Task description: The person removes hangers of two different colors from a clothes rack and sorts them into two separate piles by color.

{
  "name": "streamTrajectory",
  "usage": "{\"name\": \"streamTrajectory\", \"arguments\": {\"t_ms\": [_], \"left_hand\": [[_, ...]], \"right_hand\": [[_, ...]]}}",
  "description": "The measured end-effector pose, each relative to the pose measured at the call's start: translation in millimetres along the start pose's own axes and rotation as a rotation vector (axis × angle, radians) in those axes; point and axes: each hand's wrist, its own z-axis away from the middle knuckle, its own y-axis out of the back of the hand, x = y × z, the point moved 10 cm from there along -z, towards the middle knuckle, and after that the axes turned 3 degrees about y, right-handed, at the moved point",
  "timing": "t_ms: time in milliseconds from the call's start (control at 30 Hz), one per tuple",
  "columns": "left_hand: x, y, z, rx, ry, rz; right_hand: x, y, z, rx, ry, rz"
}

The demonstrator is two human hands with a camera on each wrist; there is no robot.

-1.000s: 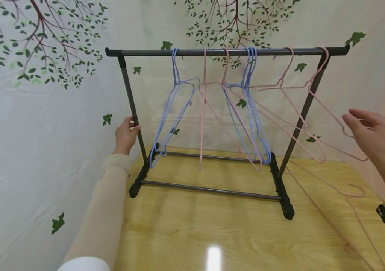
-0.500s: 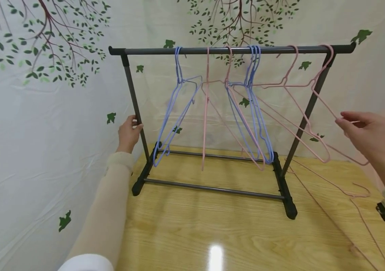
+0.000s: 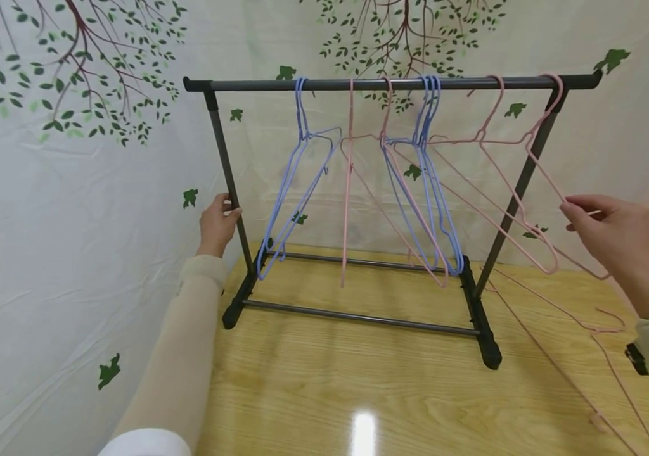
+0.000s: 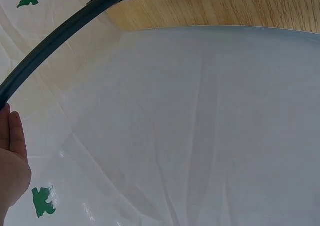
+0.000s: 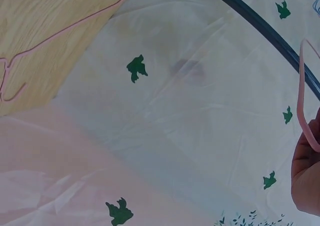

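In the head view, my left hand [image 3: 218, 225] holds the left post of a dark metal clothes rack [image 3: 330, 313], with the thumb in front. The left wrist view shows part of that hand [image 4: 12, 163] against the post [image 4: 55, 41]. At the right, my right hand [image 3: 618, 244] pinches the sloping arm of a pink clothes hanger [image 3: 542, 171], whose hook is over the top bar near its right end. In the right wrist view the hanger [image 5: 301, 96] runs into the fingers, and the hand is cut off by the frame edge.
Several blue hangers [image 3: 287, 180] and other pink hangers [image 3: 346, 209] hang along the bar. More pink hangers [image 3: 552, 364] lie on the wooden tabletop [image 3: 296, 392] at right. Behind stands a pale sheet [image 3: 62, 209] printed with leaves.
My right hand has moved left and its fingertips have come onto the pink hanger's arm. The hanger's lower right corner has shifted slightly left. The left hand stays on the post.
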Motion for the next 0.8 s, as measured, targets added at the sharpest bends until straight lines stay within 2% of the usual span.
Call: {"name": "streamTrajectory", "arguments": {"t_ms": [333, 633, 800], "left_hand": [[-1.5, -0.7, -0.8, -0.001, 0.007, -0.002], [-2.5, 5.0, 4.0, -0.001, -0.001, -0.015], [0.3, 2.0, 3.9, -0.018, -0.003, -0.008]], "right_hand": [[-6, 6, 4, 0.081, 0.037, -0.027], [-18, 18, 7, 0.175, 0.108, -0.068], [-15, 28, 12, 0.204, 0.114, -0.069]]}}
